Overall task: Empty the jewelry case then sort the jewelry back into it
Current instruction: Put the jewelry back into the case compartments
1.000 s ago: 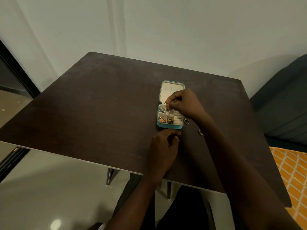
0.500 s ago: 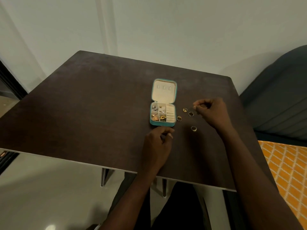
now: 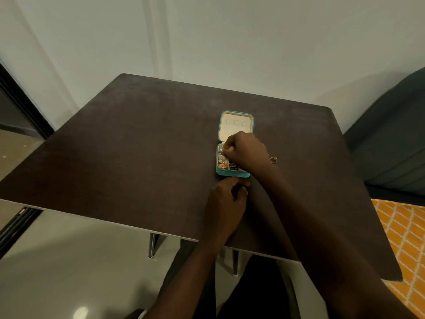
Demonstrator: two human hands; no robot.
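A small teal jewelry case (image 3: 232, 174) lies open on the dark table, its cream lid (image 3: 235, 125) flat behind it. Gold pieces (image 3: 222, 165) fill the case's left compartments. My right hand (image 3: 247, 151) hovers over the tray with fingertips pinched at the upper left compartment; what they pinch is too small to tell. My left hand (image 3: 226, 202) rests curled on the table, its fingertips touching the case's near edge. One gold ring (image 3: 273, 160) lies on the table right of my right wrist. Other rings are hidden under my arm.
The dark brown table (image 3: 138, 146) stands against a pale wall. A dark upholstered seat (image 3: 391, 139) is at the right, with an orange patterned rug (image 3: 404, 233) below it. Pale floor shows under the table's near edge.
My right hand came back left from the rings on the table to over the case tray. My left hand stayed at the case's near edge. The camera shifted slightly.
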